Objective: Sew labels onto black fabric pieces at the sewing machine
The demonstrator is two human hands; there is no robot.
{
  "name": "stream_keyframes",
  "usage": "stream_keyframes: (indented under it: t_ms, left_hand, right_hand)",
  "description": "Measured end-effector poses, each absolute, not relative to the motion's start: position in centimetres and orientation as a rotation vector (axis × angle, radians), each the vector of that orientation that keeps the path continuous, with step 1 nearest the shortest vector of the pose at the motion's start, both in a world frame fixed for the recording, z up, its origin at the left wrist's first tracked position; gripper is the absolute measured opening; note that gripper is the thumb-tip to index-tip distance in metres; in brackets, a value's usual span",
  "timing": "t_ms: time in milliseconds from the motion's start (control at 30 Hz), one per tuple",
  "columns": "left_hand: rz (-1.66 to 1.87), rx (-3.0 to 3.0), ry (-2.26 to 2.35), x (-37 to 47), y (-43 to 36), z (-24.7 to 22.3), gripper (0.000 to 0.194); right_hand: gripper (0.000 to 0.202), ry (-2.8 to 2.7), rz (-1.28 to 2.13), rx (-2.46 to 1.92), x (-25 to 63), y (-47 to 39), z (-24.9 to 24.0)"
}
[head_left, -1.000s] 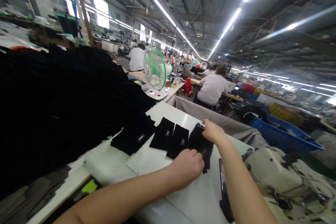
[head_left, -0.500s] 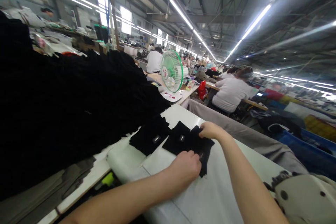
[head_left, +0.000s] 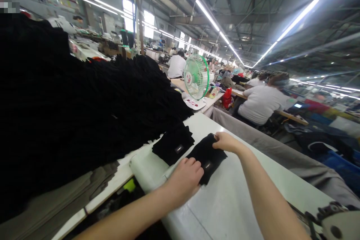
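Note:
A black fabric piece (head_left: 211, 153) with a small dark label lies on the white work surface (head_left: 233, 183) in front of me. My right hand (head_left: 227, 143) pinches its far right corner between thumb and fingers. At its near left edge, my left hand (head_left: 185, 176) has curled fingers closed on the cloth; the fingertips are partly hidden. Just left of it rests a small stack of black pieces (head_left: 170, 146), its top one bearing a label with light lettering.
A large heap of black fabric (head_left: 92, 116) fills the left side. Beyond the surface stands a green fan (head_left: 197, 77). Part of a sewing machine (head_left: 341, 225) shows at lower right. A grey cloth (head_left: 261, 140) runs along the far edge, and a seated person (head_left: 261, 103) works beyond it.
The view has turned left. A second label visible between the hands earlier is now covered, and the fabric piece lies flatter. My left hand has shifted left relative to my right.

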State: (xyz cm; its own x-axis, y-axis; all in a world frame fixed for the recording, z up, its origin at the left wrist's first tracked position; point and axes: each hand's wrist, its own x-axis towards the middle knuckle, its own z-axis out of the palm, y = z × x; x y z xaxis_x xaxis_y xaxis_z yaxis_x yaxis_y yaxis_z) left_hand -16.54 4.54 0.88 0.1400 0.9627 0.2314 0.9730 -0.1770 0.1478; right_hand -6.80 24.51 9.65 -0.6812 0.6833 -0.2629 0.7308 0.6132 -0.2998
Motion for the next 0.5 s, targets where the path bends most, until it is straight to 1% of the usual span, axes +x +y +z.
stream_keyframes:
  t_ms: [67, 167, 267, 367, 400, 433, 500]
  left_hand:
    - [-0.474, -2.343, -1.937, -17.0, 3.1, 1.0, 0.015]
    - [-0.638, -2.229, -1.864, -18.1, 0.7, 1.8, 0.012]
    - [-0.778, -2.066, -1.789, -19.4, -2.2, 3.6, 0.010]
    - [-0.857, -1.979, -1.704, -20.7, -5.5, 6.5, 0.016]
    - [-0.882, -1.966, -1.687, -21.2, -6.6, 7.5, 0.020]
    - [-0.919, -1.952, -1.696, -21.7, -7.5, 8.6, 0.031]
    - [-1.085, -1.802, -1.850, -23.0, -8.8, 10.5, 0.066]
  right_hand:
    - [0.012, 2.834, -0.671, 1.080, -6.1, 23.2, 11.9]
    - [0.011, 2.969, -0.853, 0.868, -6.4, 21.2, 14.7]
    - [0.014, 3.026, -1.047, 0.710, -8.0, 20.2, 16.0]
    - [0.021, 2.979, -1.260, 0.579, -9.7, 19.6, 16.7]
    - [0.024, 2.941, -1.372, 0.544, -10.2, 19.4, 17.1]
    - [0.027, 2.900, -1.491, 0.495, -10.6, 19.0, 17.5]
    - [0.028, 2.850, -1.667, 0.351, -11.2, 18.0, 18.6]
